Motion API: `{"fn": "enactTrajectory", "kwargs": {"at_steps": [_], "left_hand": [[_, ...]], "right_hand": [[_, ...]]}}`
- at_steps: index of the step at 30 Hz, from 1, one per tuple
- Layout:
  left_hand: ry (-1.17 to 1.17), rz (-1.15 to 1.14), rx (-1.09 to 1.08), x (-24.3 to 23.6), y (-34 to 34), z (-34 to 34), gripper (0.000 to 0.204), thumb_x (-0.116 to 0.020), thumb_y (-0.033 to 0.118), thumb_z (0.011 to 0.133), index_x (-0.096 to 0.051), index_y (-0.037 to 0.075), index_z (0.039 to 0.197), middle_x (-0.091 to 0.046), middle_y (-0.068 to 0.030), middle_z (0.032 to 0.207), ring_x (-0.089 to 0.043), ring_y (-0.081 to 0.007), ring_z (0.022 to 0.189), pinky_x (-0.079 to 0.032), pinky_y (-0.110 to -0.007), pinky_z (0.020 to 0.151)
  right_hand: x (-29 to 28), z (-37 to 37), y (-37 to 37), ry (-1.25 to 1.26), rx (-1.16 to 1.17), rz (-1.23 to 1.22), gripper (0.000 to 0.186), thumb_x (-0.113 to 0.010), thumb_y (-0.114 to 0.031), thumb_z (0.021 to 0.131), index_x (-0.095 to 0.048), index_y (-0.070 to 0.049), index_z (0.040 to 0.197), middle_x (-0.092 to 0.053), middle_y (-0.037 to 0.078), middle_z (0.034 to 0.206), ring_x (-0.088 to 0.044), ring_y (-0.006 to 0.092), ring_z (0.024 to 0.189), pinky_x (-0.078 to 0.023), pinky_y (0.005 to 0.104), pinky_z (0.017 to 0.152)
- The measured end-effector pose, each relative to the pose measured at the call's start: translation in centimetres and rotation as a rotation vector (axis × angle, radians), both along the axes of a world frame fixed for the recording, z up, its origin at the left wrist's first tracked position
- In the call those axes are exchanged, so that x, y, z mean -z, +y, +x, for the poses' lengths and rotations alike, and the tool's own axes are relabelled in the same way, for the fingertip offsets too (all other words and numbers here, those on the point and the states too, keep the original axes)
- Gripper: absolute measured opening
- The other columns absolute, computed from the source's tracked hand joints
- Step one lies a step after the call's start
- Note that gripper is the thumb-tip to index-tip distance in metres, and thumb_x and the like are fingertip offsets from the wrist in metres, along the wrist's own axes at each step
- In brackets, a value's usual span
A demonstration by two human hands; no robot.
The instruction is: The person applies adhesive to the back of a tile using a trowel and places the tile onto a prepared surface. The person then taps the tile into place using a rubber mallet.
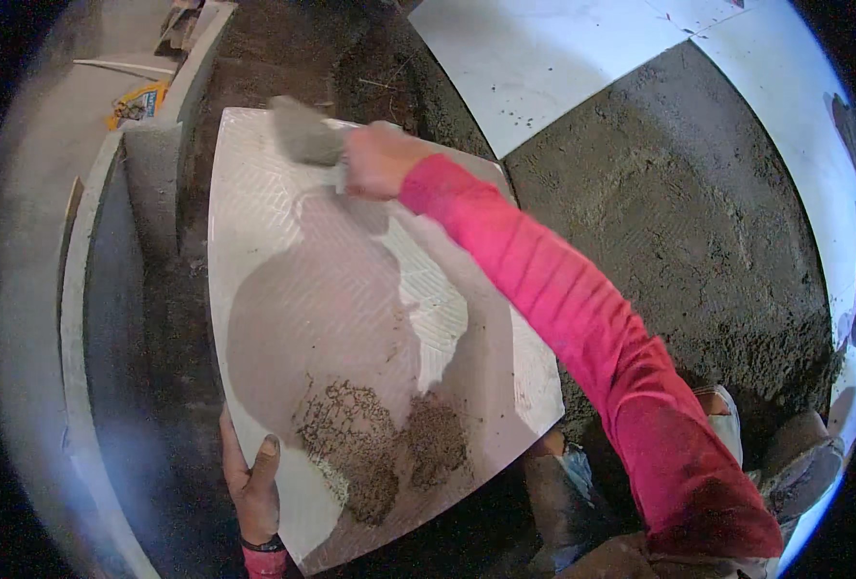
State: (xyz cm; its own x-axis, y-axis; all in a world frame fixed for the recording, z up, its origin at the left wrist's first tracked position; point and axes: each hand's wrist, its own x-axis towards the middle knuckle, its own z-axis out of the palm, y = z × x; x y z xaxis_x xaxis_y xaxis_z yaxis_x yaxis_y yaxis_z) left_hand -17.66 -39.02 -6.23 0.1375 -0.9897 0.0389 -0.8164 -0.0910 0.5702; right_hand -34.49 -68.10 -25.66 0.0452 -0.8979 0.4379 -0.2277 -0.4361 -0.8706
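Note:
A large pale tile is propped in front of me, its ridged underside facing up. Wet greyish-pink smears cover much of that surface, and two patches of grainy brown mortar lie near its lower end. Low on the tile's left edge, my left hand grips it with the thumb on top. My right hand is closed around a trowel, whose grey blade is over the tile's upper part and slightly blurred. The trowel's handle is mostly hidden in my fist.
Rough grey mortar bed spreads to the right, bordered by laid white tiles. A low concrete wall curves along the left. Beyond it lie a yellow bag and a thin stick. My shod foot rests at lower right.

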Motion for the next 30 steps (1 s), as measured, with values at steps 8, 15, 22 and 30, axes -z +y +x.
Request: {"fn": "enactTrajectory", "kwargs": {"at_steps": [8,15,22,30], "left_hand": [[-0.044,0.013,0.019,-0.2,0.6,1.7,0.066,-0.057,0.019,0.090,-0.025,-0.003,0.143,-0.037,-0.0145,0.141,-0.036,-0.0225,0.128,-0.023,-0.033,0.107],[0.003,0.030,0.043,-0.4,0.0,0.4,0.072,-0.060,0.027,0.089,-0.023,-0.003,0.143,-0.036,-0.0151,0.142,-0.035,-0.0238,0.128,-0.023,-0.034,0.108],[-0.098,-0.018,0.014,-0.6,1.1,1.7,0.068,-0.058,0.022,0.090,-0.024,-0.002,0.143,-0.039,-0.0143,0.138,-0.037,-0.0234,0.126,-0.025,-0.033,0.106],[-0.029,0.054,0.169,-1.1,0.4,0.9,0.061,-0.053,0.012,0.088,-0.026,-0.002,0.142,-0.038,-0.0151,0.139,-0.037,-0.0226,0.126,-0.026,-0.033,0.106]], "right_hand": [[11.3,1.6,8.4,-0.212,0.078,0.278,0.034,-0.063,-0.023,0.079,-0.060,-0.003,0.106,-0.064,0.021,0.077,-0.063,0.0380,0.070,-0.052,0.0454,0.065],[26.1,0.6,6.8,-0.155,0.082,0.771,0.032,-0.064,-0.030,0.072,-0.068,-0.003,0.088,-0.067,0.020,0.084,-0.064,0.0409,0.084,-0.052,0.0435,0.075],[10.4,1.8,5.2,0.065,0.004,0.180,0.029,-0.061,-0.022,0.072,-0.063,0.004,0.084,-0.063,0.025,0.081,-0.064,0.0390,0.076,-0.051,0.0451,0.068],[-5.7,1.6,15.7,-0.046,-0.072,0.210,0.030,-0.060,-0.018,0.075,-0.057,0.003,0.095,-0.063,0.023,0.077,-0.064,0.0381,0.073,-0.052,0.0467,0.063]]}}
